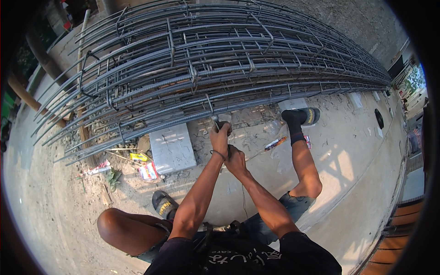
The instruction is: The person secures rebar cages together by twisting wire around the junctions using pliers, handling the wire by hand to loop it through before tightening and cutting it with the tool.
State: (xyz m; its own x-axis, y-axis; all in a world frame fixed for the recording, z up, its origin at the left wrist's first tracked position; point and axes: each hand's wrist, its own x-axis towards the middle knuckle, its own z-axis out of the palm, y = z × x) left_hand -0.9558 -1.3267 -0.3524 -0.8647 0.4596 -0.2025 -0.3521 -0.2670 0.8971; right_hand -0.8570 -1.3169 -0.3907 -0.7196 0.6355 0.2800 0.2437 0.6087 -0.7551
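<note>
My left hand (221, 137) is closed round a metal hand tool that looks like pincers (215, 118), its head close to the lowest bars of the rebar cages (197, 112). Just below and to the right, my right hand (236, 162) is closed as well, right against the left one. It seems to grip the tool's dark handle end, though the fingers hide most of it. From near the right hand a thin wire (244, 195) hangs down. The ribbed bars carry square stirrups and lie in a long stack across the far side.
A pale flat slab (173, 147) lies left of my hands, with wrappers (148, 171) and sticks beside it. Wire scraps and another wrapper (275, 143) litter the concrete. My sandalled feet (163, 204) stand either side. Bar ends jut out at left; a wooden pole (27, 97) leans beyond.
</note>
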